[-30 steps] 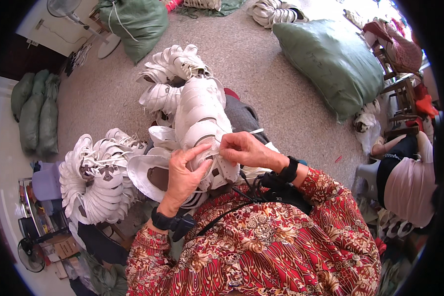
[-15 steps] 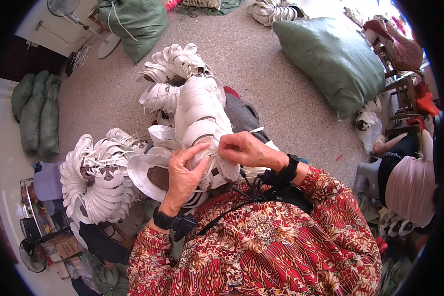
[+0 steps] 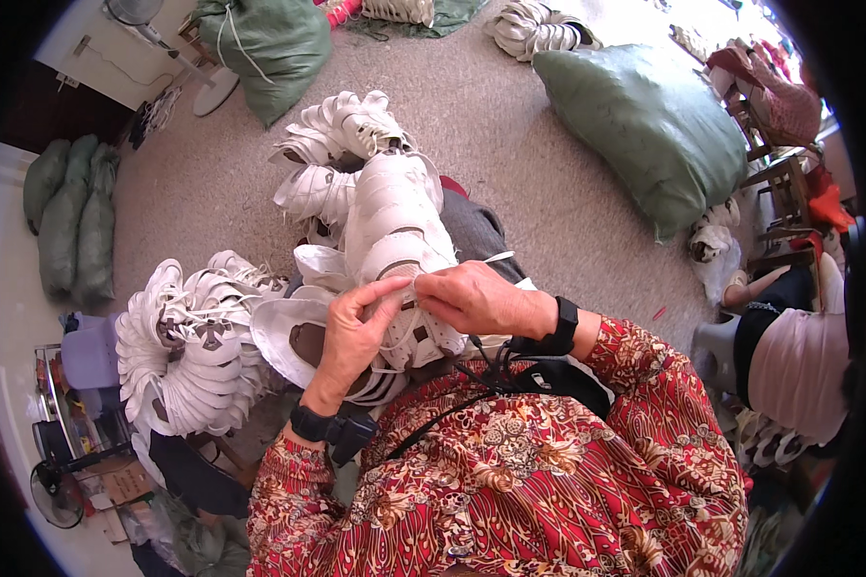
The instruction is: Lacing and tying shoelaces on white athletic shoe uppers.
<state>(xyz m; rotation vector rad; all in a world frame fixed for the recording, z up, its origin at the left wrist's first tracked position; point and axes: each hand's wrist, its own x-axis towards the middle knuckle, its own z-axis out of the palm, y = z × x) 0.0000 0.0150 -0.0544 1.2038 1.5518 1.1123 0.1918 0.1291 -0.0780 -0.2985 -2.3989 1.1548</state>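
Grey carpet floor (image 3: 510,125), green sacks (image 3: 645,125), standing fan (image 3: 202,77), sunlit.

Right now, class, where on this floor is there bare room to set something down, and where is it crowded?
Bare carpet lies between the stack of white shoe uppers and the big green sack, and also left of the upper bundle toward the fan base. It is crowded around both hands, left hand and right hand, and at the fanned bundle.

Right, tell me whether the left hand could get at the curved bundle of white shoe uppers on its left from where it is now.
Probably yes. The left hand pinches the white upper on the lap, and the curved bundle lies just beside it with nothing between; it would have to let go first.
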